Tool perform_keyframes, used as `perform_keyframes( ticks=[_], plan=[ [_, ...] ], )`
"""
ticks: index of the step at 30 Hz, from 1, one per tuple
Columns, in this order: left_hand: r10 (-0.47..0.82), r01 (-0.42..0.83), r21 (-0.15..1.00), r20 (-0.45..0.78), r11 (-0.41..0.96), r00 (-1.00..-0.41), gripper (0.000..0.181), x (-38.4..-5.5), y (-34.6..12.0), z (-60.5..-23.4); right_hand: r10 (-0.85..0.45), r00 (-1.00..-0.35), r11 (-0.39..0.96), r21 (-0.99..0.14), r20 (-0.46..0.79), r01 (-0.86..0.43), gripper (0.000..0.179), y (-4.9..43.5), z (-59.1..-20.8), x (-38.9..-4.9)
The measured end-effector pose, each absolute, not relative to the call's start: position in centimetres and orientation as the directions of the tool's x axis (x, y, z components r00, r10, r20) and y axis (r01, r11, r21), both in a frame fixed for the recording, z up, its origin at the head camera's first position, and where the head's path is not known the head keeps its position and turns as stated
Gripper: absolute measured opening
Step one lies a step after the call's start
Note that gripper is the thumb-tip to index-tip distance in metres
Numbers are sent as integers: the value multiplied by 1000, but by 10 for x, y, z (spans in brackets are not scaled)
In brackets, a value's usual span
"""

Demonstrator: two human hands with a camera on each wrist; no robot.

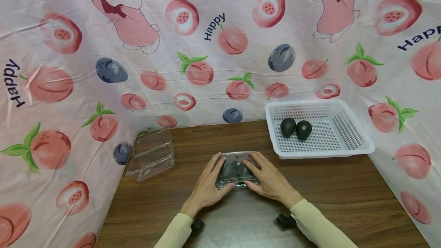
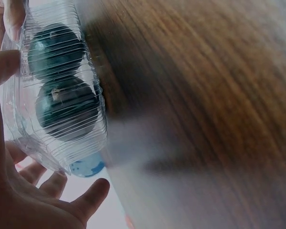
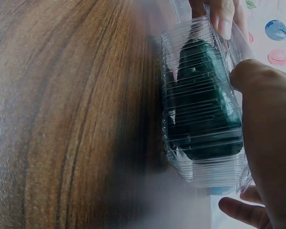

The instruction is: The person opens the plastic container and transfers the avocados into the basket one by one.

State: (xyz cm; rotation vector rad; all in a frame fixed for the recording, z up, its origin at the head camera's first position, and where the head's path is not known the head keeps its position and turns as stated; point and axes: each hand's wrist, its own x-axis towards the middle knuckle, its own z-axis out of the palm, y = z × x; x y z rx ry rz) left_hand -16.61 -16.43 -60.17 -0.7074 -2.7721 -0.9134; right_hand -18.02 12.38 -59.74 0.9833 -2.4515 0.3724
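Observation:
A clear plastic clamshell box [image 1: 238, 183] sits on the wooden table with its lid down over two dark green avocados [image 2: 66, 107]. On its left side rests my left hand [image 1: 206, 187], thumb at the near rim and fingers along the lid's left edge. My right hand [image 1: 274, 184] mirrors it, its fingers on the right part of the lid and its thumb at the near corner. In the right wrist view, one avocado [image 3: 202, 100] shows through the ribbed wall. Both hands touch the box with mostly straight fingers.
At the back right stands a white perforated basket [image 1: 327, 153] holding two avocados [image 1: 288, 127]. A second clear clamshell box [image 1: 153, 163] stands with its lid up at the left table edge. Fruit-printed cloth [image 1: 220, 60] hangs behind the table and at its sides.

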Motion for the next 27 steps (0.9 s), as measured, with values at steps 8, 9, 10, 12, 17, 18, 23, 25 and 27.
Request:
perform_keyframes(
  ticks=[8,9,10,12,17,18,23,25,27],
  plan=[
    [397,488,516,284,704,-873,97,-167,-165,-602,-572,-623,700,-78,533,-709,76,124,-598,-180],
    [396,487,520,284,702,-873,97,-167,-165,-603,-572,-625,702,-78,531,-708,76,124,-597,-180],
    [394,483,525,280,701,-876,97,-167,-165,-603,-573,-626,703,-75,529,-707,76,124,-597,-180],
    [385,470,543,269,696,-883,98,-166,-165,-603,-576,-628,705,-73,523,-706,76,124,-596,-179],
    [365,438,592,247,677,-898,100,-165,-163,-599,-581,-630,708,-62,515,-704,74,124,-593,-178],
    [362,433,602,245,671,-900,100,-164,-163,-598,-581,-631,709,-60,514,-703,74,124,-593,-178],
    [352,411,638,225,652,-909,101,-164,-161,-595,-585,-624,709,-48,518,-704,73,124,-592,-178],
    [349,401,647,216,648,-912,102,-163,-161,-594,-588,-620,706,-44,520,-707,72,123,-593,-179],
    [344,392,654,209,647,-915,101,-163,-161,-594,-590,-618,704,-43,519,-708,72,123,-593,-179]
  ],
)
